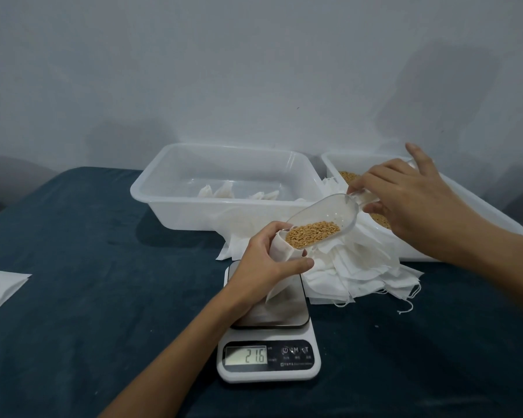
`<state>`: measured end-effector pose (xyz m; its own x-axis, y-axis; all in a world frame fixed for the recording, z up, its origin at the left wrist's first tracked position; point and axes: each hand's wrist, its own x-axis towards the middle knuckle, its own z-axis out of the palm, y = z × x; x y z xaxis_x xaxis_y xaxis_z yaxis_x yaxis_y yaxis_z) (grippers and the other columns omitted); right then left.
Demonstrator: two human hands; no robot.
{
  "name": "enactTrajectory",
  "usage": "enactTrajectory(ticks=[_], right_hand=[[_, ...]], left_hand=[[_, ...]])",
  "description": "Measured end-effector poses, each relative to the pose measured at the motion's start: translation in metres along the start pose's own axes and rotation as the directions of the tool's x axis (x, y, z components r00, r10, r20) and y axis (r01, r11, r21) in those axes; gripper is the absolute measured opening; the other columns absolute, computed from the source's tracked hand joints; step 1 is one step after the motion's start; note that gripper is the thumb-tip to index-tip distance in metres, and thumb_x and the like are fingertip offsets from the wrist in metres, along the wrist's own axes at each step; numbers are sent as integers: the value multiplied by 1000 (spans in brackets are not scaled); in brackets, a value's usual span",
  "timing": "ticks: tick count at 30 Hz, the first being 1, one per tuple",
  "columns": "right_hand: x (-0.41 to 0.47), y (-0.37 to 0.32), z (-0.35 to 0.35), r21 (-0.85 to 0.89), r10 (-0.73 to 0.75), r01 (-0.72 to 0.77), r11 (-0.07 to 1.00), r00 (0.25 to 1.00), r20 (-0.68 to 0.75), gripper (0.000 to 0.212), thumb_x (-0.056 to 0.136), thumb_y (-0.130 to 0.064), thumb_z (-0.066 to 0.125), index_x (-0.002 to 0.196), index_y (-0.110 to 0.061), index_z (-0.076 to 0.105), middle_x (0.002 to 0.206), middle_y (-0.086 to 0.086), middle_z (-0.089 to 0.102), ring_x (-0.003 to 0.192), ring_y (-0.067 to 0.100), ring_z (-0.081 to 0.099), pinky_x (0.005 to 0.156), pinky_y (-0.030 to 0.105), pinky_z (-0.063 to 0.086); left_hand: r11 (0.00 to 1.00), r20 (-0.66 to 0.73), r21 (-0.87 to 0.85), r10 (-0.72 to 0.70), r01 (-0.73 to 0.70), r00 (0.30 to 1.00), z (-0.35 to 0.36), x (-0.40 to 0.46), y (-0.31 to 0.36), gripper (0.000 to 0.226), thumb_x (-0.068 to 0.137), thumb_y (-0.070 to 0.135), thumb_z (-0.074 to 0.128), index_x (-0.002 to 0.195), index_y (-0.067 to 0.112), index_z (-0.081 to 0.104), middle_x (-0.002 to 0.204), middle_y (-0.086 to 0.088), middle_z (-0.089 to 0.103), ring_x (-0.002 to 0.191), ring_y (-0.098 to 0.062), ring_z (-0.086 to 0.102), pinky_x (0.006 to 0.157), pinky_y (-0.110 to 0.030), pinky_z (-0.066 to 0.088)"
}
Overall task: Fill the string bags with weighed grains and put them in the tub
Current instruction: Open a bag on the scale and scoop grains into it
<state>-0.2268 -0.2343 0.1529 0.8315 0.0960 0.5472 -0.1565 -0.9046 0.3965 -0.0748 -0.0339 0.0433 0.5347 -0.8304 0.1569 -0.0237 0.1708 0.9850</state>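
Your left hand [266,257] grips the bag [280,251] open; your right hand [405,200] pinches the scoop [323,218]. Tip too fast and grains [313,233] may overshoot that narrow mouth.

Golden-brown grains [313,233] fill a clear plastic scoop [329,211]. White fabric bags [360,267] lie on dark teal cloth [103,267]. Far translucent white tub [224,203]; white scale [269,375], black panel.

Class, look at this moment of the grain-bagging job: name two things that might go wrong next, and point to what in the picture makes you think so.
1. Spilling: the scoop is wider than the mouth of the string bag, which the left hand holds open alone, so grains may fall onto the scale.
2. False weight: the bag is held by hand over the platform, so the display, reading 21.6, may be off.
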Motion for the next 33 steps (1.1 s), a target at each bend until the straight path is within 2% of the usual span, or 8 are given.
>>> enactTrajectory(ticks=[15,23,33], right_hand=[[0,-1,-2,4,1,-1,1000,1000,13,41,77,-9,83,111,-20,64,98,-2,66,103,29,61,115,64,23],[0,-1,-2,3,-2,2,1000,1000,11,43,77,-9,83,113,-21,62,98,-2,66,103,29,61,116,64,23],[1,-1,-3,-2,0,0,1000,1000,-10,42,77,-7,82,112,-19,63,97,-2,65,101,30,61,115,66,23]], left_hand=[[1000,11,8,9,-9,1000,0,-1,1,46,83,6,86,119,21,62,113,-3,76,100,-17,75,87,-33,61],[1000,8,8,11,-11,1000,0,-1,0,46,83,5,86,119,19,62,114,-6,76,101,-19,75,91,-38,62],[1000,12,3,18,-18,1000,-1,0,0,46,83,4,86,120,17,62,103,-3,77,93,-13,74,86,-32,61]])
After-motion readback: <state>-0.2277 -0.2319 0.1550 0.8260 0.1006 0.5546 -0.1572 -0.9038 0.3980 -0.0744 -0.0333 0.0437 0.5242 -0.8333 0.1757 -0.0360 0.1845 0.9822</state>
